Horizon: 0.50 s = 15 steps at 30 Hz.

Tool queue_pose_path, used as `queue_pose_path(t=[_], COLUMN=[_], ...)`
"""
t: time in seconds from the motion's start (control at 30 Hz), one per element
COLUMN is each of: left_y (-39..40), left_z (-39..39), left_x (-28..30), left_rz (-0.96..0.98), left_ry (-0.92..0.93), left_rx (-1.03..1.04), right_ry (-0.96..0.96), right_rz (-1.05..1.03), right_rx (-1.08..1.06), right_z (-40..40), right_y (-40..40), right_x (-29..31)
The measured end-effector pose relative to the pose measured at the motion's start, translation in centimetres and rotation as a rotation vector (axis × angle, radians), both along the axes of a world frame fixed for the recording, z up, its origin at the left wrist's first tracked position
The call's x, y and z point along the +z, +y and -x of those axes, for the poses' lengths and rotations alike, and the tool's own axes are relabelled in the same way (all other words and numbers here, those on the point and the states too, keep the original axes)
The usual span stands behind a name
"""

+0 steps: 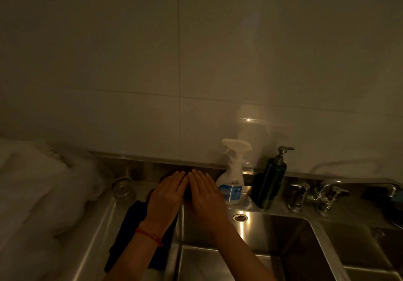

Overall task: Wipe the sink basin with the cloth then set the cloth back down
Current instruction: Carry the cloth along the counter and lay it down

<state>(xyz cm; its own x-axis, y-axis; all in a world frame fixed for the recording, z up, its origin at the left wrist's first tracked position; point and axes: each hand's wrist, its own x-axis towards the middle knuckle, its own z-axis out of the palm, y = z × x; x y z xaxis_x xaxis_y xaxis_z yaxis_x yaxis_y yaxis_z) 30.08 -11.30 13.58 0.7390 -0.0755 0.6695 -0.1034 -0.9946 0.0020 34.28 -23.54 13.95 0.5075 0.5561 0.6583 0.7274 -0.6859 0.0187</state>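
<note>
Your left hand (166, 195) and right hand (205, 197) lie side by side, palms down, fingers straight and together, index fingers nearly touching. Both press flat on something dark beneath them at the back rim of the sink; it is too dim to tell what that thing is, and neither hand is curled around anything. A red string (149, 235) circles your left wrist.

The dark cloth (128, 226) lies spread on the steel drainboard to the left of the sink basin (272, 232), under your left forearm and running toward the near edge. The basin sits open below your right forearm, with a round overflow fitting (240, 217) on its back wall.

Behind the basin stand a white spray bottle (232, 180) and, just to its right, a dark pump bottle (271, 182), both upright. Farther right are the faucet handles (322, 195). A round metal strainer (122, 188) rests at the back left, beside a pale bundle of fabric (39, 191).
</note>
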Motion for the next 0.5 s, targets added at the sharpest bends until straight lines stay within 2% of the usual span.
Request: queue_pose_path(t=[0.23, 0.33, 0.5], left_y=[-0.1, -0.1, 0.4], left_z=[3.0, 4.7, 7.0], left_x=[0.1, 0.0, -1.3], left_rz=[-0.005, 0.025, 0.018], left_ry=[-0.017, -0.006, -0.111], left_rx=[-0.014, -0.023, -0.049], right_ry=[-0.034, -0.06, -0.094], right_rz=[-0.013, -0.047, -0.069], right_rx=[-0.062, -0.022, 0.07], right_z=[3.1, 4.2, 6.0], right_y=[0.2, 0.0, -0.2], right_x=[0.3, 0.3, 0.2])
